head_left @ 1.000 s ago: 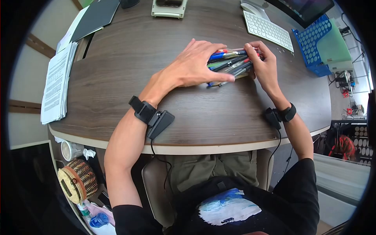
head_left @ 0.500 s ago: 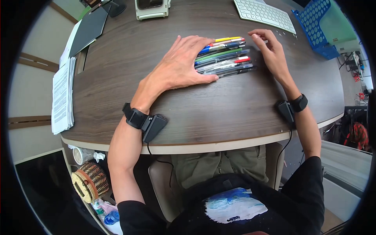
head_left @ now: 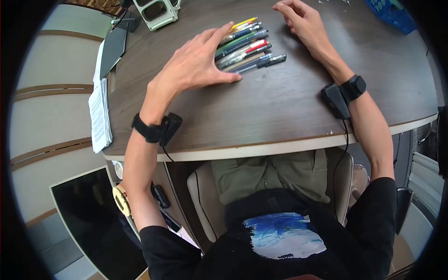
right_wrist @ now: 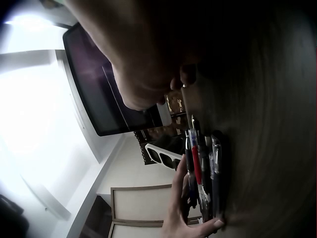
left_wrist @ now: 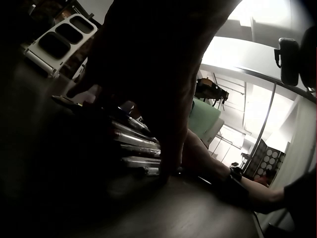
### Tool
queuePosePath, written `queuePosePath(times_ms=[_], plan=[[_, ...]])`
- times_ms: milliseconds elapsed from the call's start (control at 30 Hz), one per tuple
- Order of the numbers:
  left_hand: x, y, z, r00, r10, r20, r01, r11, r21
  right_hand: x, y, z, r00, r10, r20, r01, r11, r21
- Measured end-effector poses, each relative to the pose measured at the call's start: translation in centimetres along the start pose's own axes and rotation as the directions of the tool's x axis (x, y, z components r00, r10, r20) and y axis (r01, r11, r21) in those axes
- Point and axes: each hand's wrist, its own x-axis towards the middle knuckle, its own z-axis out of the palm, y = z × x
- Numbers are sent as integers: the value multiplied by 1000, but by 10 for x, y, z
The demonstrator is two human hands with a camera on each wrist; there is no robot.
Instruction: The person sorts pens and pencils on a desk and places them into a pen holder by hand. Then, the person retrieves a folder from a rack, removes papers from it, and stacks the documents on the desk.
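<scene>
A row of several pens (head_left: 255,47) lies side by side on the desk, black, green, red-capped and yellow among them. Over their left ends spreads my left hand (head_left: 196,60), its thumb along the near side and its fingers reaching to the far side. The palm hides those ends. In the right wrist view the left hand (right_wrist: 177,215) spans the row of pens (right_wrist: 199,171), thumb and finger on opposite sides. My right hand (head_left: 305,27) hovers apart from the pens, to their right, with loosely bent fingers and nothing visible in them.
A pale holder with dark openings (head_left: 156,13) stands at the far left. Stacked papers (head_left: 99,116) and a dark folder (head_left: 114,50) lie along the left edge. At the far right is a blue perforated holder (head_left: 394,16). The desk's front edge (head_left: 261,148) runs before the person's lap.
The pens, earlier bunched between both hands, now lie spread flat in a row. My right hand has come away from their right ends. The head view has turned and shifted.
</scene>
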Motion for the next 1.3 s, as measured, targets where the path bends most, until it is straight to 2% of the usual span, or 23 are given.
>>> queuePosePath(times_ms=[100, 133, 167, 233, 400, 500, 567, 700, 767, 1100, 1200, 1300], plan=[[15, 14, -6, 995, -20, 95, 10, 995, 96, -2, -1, -3, 1000, -22, -7, 22, 1000, -19], [19, 13, -5, 997, 15, 79, -24, 992, 121, 0, 5, -2, 995, -98, -34, 97, 995, -35], [21, 14, -4, 996, 17, 93, -28, 992, 124, 1, 9, -3, 995, -88, -41, 87, 996, -28], [26, 23, -8, 990, -32, 136, 5, 982, 188, 3, 9, -4, 991, -124, -51, 123, 992, -28], [28, 26, 9, 997, 52, 60, -66, 960, 271, 8, 21, -2, 986, -148, -80, 147, 989, -18], [28, 32, 6, 997, 37, 70, -54, 962, 267, 7, 18, 0, 984, -148, -96, 149, 989, 3], [29, 35, 4, 995, -22, 93, -2, 970, 242, 5, 16, 2, 988, -114, -107, 108, 992, -61], [32, 40, 2, 994, -30, 101, 3, 965, 262, 3, 16, 2, 990, -107, -94, 105, 994, -25], [36, 46, -5, 976, -113, 186, 59, 959, 277, 2, 16, 1, 983, -152, -104, 150, 988, -24], [31, 37, 6, 979, -108, 171, 50, 948, 313, -4, 9, 0, 989, -134, -70, 128, 989, -77], [33, 35, 3, 978, -153, 140, 110, 955, 276, -2, 7, -2, 992, -120, -46, 116, 990, -77], [42, 26, -6, 948, -225, 227, 182, 964, 195, -6, 8, -2, 993, -118, -31, 114, 988, -105]])
